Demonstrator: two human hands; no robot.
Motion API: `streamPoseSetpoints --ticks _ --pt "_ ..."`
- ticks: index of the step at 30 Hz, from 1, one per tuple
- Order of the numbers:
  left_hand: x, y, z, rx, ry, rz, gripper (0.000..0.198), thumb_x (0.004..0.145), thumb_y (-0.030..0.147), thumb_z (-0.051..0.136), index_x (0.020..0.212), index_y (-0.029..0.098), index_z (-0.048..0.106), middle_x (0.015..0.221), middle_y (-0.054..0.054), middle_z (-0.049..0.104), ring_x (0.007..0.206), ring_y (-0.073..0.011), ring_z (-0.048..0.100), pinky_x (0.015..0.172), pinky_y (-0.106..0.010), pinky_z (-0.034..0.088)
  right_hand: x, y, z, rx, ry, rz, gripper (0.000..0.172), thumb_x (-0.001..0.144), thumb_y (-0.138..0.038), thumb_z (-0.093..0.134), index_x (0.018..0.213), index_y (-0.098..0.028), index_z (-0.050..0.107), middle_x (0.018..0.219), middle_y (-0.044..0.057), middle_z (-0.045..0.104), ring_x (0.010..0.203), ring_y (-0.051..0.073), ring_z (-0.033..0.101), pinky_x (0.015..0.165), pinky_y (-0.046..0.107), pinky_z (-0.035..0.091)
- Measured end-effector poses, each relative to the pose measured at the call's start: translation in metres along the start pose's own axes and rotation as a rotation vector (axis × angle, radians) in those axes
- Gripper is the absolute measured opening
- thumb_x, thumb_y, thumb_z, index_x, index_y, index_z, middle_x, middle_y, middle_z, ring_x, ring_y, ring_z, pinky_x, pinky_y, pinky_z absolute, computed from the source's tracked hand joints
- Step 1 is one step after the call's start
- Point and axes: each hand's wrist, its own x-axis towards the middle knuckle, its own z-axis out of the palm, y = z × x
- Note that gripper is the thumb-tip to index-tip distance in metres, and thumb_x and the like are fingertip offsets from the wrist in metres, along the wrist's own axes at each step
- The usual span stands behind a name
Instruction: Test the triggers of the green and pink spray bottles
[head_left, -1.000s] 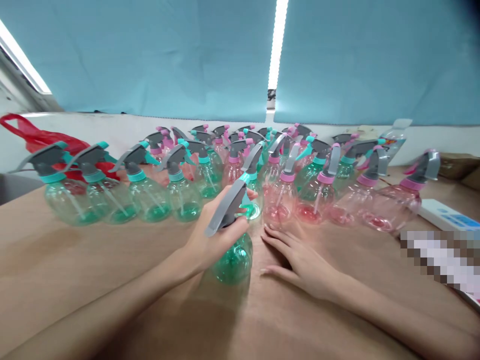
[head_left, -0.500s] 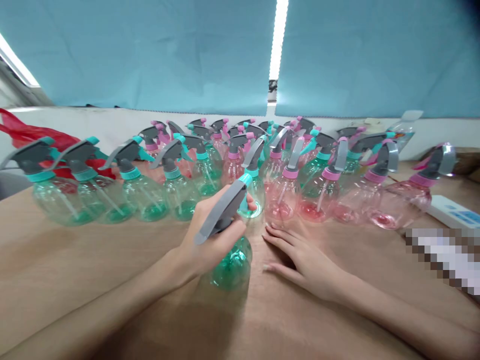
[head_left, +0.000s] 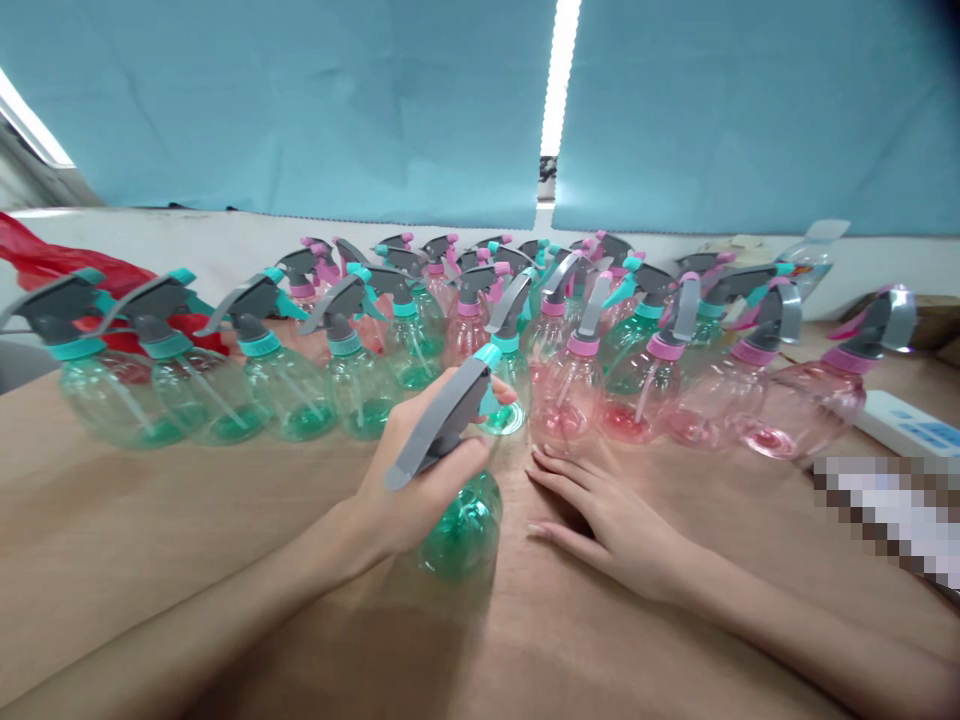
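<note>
My left hand (head_left: 424, 470) is wrapped round the neck of a green spray bottle (head_left: 461, 535) with a grey and turquoise trigger head. The bottle is upright, its nozzle facing away from me; the fingers hide its collar. To the right, my right hand (head_left: 611, 520) lies flat on the wooden table (head_left: 585, 650), fingers stretched out and holding nothing. Just beyond its fingertips stands a pink spray bottle (head_left: 564, 405). Behind my left hand are another green spray bottle (head_left: 364, 400) and a turquoise-collared bottle (head_left: 508, 375), the latter partly covered by the held one.
Rows of green and pink spray bottles fill the table's far half. A red plastic bag (head_left: 82, 265) lies behind them at left. At right are a white device with blue buttons (head_left: 911, 425) and a pixelated patch. A blue curtain (head_left: 300, 110) hangs at the back.
Almost nothing differs. My left hand still grips the green spray bottle, and my right hand has stayed flat on the table; the view has shifted very slightly.
</note>
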Motion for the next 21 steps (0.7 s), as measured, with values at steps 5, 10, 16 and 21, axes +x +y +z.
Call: streamPoseSetpoints --ticks 5,10,16,21 --pt "-0.0006 0.0004 0.0028 -0.101 0.048 -0.057 0.030 0.079 0.021 0.051 0.109 0.019 0.058 0.075 0.001 0.050 0.059 -0.0122 0.045 0.056 -0.027 0.041 0.0010 -0.0001 -0.0002 -0.009 -0.001 0.001 0.066 0.095 -0.059 0.042 0.141 -0.011 0.048 0.149 0.014 0.043 0.138 0.030 0.039 0.112 0.052 0.036" --pt "-0.0002 0.0004 0.0036 -0.135 0.046 -0.059 0.031 0.081 0.023 0.053 0.111 0.017 0.058 0.090 -0.003 0.058 0.068 -0.0139 0.053 0.062 -0.029 0.045 0.0010 -0.0002 0.0001 -0.007 0.001 -0.002 0.065 0.095 -0.058 0.043 0.141 -0.012 0.048 0.149 0.014 0.044 0.137 0.030 0.040 0.111 0.052 0.037" --pt "0.0004 0.0006 0.0043 -0.151 0.046 -0.057 0.033 0.080 0.024 0.053 0.112 0.016 0.058 0.076 0.001 0.051 0.059 -0.0124 0.046 0.058 -0.028 0.042 0.0007 -0.0005 -0.0012 -0.007 -0.002 0.004 0.065 0.094 -0.057 0.045 0.140 -0.012 0.049 0.149 0.014 0.044 0.138 0.030 0.040 0.111 0.052 0.036" --pt "-0.0002 -0.0024 0.0042 -0.156 0.043 -0.063 0.033 0.079 0.021 0.055 0.111 0.017 0.059 0.064 0.005 0.039 0.054 -0.0115 0.035 0.059 -0.029 0.041 0.0011 -0.0003 -0.0011 -0.001 0.005 -0.001 0.065 0.094 -0.058 0.044 0.140 -0.012 0.048 0.148 0.014 0.044 0.137 0.030 0.040 0.111 0.052 0.037"
